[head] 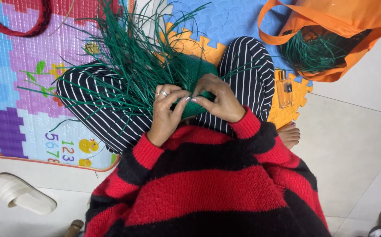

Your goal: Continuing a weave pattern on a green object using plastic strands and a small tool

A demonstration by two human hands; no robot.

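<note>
One white foam slipper [21,193] lies on the tile floor off the colourful play mat's [15,87] lower left corner. On the lap, the left hand [166,112] and right hand [220,100] pinch one green woven piece [194,74], fingertips clamped together on its near edge, loose green strands [124,57] fanning out left. One glass perfume bottle [284,87] stands beside one orange bag [330,35].
</note>
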